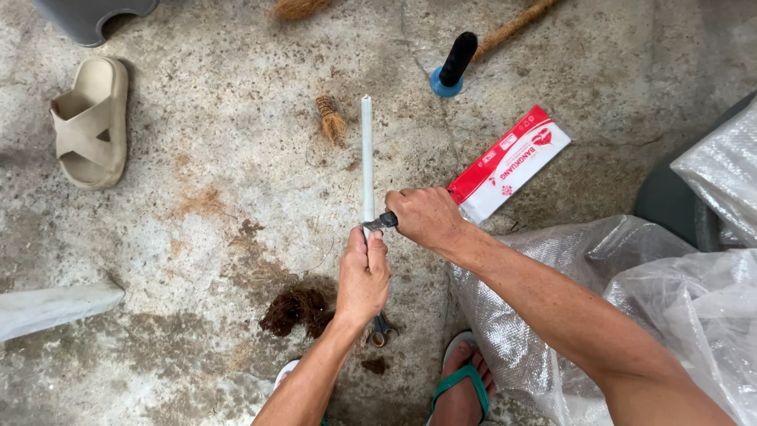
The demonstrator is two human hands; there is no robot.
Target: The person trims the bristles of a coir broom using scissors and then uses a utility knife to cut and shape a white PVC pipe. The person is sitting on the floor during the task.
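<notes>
Left hand (363, 276) grips the lower end of a pale rod (367, 158), held pointing to 12 o'clock. Right hand (426, 217) holds a dark tool (381, 222) against the rod just above the left hand. Concrete floor (221, 142) below. Beige sandal (88, 122) at 10 o'clock. Red-and-white packet (509, 164) at 2 o'clock. Brown fibre clump (296, 310) and scissors (382, 330) at 6 o'clock. Clear plastic sacks (694, 300) at 4 o'clock.

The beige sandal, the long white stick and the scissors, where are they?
beige sandal (88, 122), head view, crossed straps.
long white stick (367, 150), head view, middle of the shaft.
scissors (381, 333), head view, handle loops.
</notes>
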